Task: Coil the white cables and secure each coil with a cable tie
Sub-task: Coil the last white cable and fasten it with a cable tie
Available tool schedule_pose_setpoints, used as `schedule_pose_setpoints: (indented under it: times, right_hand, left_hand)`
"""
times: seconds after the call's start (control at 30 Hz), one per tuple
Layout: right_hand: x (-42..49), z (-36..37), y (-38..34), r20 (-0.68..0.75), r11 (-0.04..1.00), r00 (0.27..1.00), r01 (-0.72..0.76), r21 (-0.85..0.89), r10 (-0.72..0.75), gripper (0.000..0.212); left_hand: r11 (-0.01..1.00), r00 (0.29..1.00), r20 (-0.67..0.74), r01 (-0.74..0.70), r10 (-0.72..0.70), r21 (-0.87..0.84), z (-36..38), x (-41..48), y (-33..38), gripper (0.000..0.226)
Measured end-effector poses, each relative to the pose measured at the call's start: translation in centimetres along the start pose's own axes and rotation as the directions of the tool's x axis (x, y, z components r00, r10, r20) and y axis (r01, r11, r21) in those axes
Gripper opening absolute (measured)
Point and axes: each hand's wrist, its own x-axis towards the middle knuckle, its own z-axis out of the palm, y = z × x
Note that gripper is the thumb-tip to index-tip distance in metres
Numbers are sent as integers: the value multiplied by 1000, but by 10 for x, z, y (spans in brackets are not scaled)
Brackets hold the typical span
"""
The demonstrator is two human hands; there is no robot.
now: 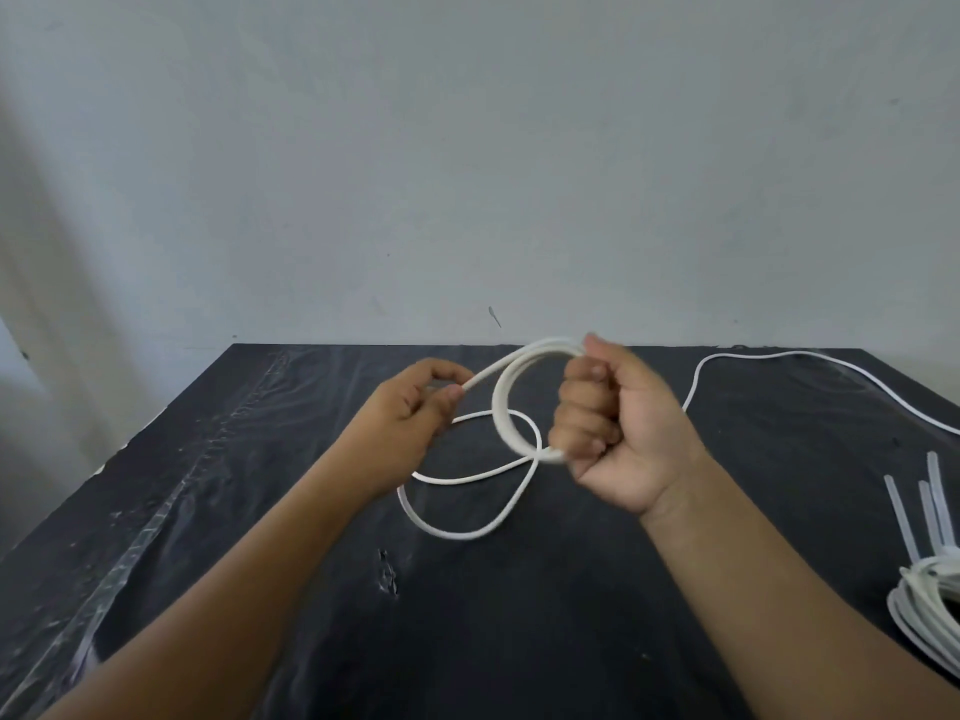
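Note:
My right hand [618, 423] grips a small coil of white cable [501, 402] held upright above the black table. My left hand [415, 407] pinches the strand of the same cable that leads into the top of the coil. Slack from this cable lies in loose loops [467, 532] on the table below both hands. A second white cable [831, 363] runs along the far right of the table. Several translucent cable ties [901, 517] lie at the right edge, fanned out above a finished white coil [924, 615].
The black table [260, 485] has a wrinkled plastic covering with a clear tape strip [156, 522] running down its left side. A pale grey wall [467, 174] stands right behind the table's far edge.

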Motion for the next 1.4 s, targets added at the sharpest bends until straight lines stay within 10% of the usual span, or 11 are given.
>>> schedule_pose_setpoints:
  times: [0.23, 0.43, 0.7, 0.97, 1.23, 1.4]
  right_hand:
    - [11, -1, -52, -203, 876, 903, 421, 237, -379, 36]
    - [26, 12, -21, -83, 901, 912, 377, -216, -402, 23]
    - [14, 1, 24, 45, 615, 989, 124, -778, -143, 28]
    - [-4, 12, 34, 155, 797, 965, -80, -598, 213, 61]
    - [-6, 6, 30, 119, 800, 987, -11, -600, 103, 42]
    - [4, 7, 25, -37, 683, 974, 128, -719, -222, 33]
  left_hand:
    - [951, 998, -59, -10, 30, 308, -10, -18, -22, 15]
    - [742, 945, 184, -327, 271, 586, 3, -18, 9, 23]
    - [597, 791, 273, -598, 548, 535, -11, -10, 45, 15]
    - [880, 954, 98, -301, 285, 368, -11, -4, 47, 9]
    - [997, 984, 161, 71, -69, -6, 1, -4, 42, 19]
    - [818, 949, 257, 293, -185, -495, 18, -9, 36, 12]
